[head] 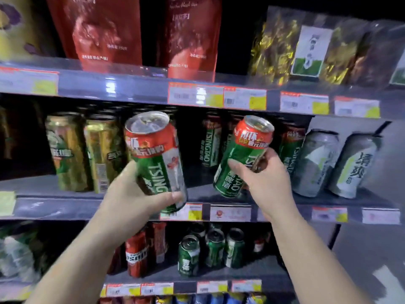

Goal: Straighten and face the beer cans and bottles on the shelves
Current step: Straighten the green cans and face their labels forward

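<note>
Two green Tsingtao beer cans with red tops are lifted in front of the middle shelf (54, 207). My left hand (131, 194) grips the left can (155, 159) round its lower half, and it tilts slightly left. The right can (241, 154) leans to the right, held round its middle by my right hand (265, 181). Behind them more green Tsingtao cans (210, 143) stand in rows. Gold cans (85, 152) stand at the left and grey cans (335, 163) at the right of the same shelf.
Red pouches (98, 31) and gold foil packs (306, 49) fill the upper shelf. The lower shelf holds red cans (137, 253) and small green cans (203, 251). Price tags line every shelf edge. Grey floor shows at the far right.
</note>
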{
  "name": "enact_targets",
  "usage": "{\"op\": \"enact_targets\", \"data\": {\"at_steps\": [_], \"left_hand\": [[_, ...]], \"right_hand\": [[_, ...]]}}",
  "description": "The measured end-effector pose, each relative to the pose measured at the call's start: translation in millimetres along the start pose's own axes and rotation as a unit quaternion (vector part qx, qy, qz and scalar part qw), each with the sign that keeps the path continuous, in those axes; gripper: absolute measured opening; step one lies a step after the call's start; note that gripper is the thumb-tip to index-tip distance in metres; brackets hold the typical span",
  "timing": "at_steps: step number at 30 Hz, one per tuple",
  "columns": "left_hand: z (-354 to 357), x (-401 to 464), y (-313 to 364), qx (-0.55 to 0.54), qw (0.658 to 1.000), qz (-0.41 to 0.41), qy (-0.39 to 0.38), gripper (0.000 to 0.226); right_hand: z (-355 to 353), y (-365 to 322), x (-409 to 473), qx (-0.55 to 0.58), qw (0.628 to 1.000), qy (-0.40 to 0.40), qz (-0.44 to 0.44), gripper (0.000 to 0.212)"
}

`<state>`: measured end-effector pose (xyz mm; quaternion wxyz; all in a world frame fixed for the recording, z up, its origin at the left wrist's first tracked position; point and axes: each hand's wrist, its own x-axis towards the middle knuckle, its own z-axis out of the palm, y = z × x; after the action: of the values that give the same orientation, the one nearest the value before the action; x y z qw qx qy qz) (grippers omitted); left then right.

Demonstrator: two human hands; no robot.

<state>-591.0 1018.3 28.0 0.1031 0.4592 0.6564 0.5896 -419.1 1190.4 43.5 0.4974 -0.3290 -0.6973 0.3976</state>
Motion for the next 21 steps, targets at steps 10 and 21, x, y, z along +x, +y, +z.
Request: {"op": "enact_targets", "data": {"at_steps": [10, 21], "left_hand": [[116, 86, -24, 0.013, 0.995, -0.096, 0.007, 0.049], [121, 95, -22, 0.179, 0.980, -0.068, 0.055, 0.084]], "right_hand": [[2, 21, 26, -0.266, 0.962, -0.035, 0.042, 0.058], [-1, 60, 15, -0.289, 0.956, -0.022, -0.047, 0.036]]}}
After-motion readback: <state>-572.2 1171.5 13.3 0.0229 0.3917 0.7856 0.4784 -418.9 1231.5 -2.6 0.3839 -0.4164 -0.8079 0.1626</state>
